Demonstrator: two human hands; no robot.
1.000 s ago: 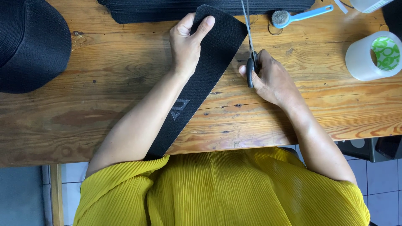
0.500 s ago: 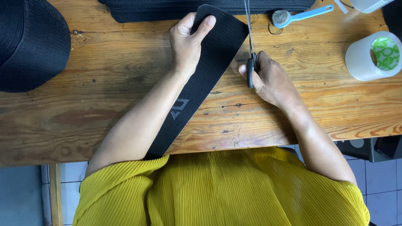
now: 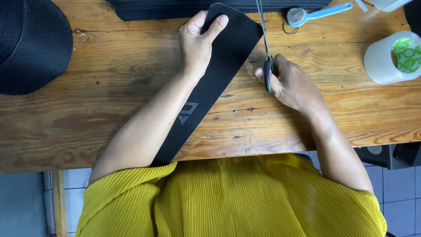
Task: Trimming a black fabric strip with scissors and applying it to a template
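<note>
Hands on strap and scissors

Left hand (image 3: pixel 199 44) lies palm-down on the far end of the black strap (image 3: pixel 219 70), fingers curled over its rounded tip with the thumb on top, gripping it and pinning it flat to the wooden table (image 3: pixel 109 87). Probably held that way so the strap stays taut and doesn't slide along the edge being worked.

Right hand (image 3: pixel 291 81) is closed around the black handles of the scissors (image 3: pixel 265 57), just right of the strap. Blades point away from the person and run along the strap's right edge, close to it; whether they bite the fabric I can't tell, too thin to read. Heel of the hand rests on the table, likely for a steady line.

Strap runs diagonally from the table's near edge, under the left forearm, to the far side. A grey emblem (image 3: pixel 188 113) sits on it partway down.

Beyond the strap's tip: a stack of black webbing (image 3: pixel 166 8) along the far edge. Right of the strap, past the scissors: a small blue-handled brush (image 3: pixel 315 13), then a roll of clear tape (image 3: pixel 392 57) well apart. Far left of the strap: a black cap (image 3: pixel 30 44).
</note>
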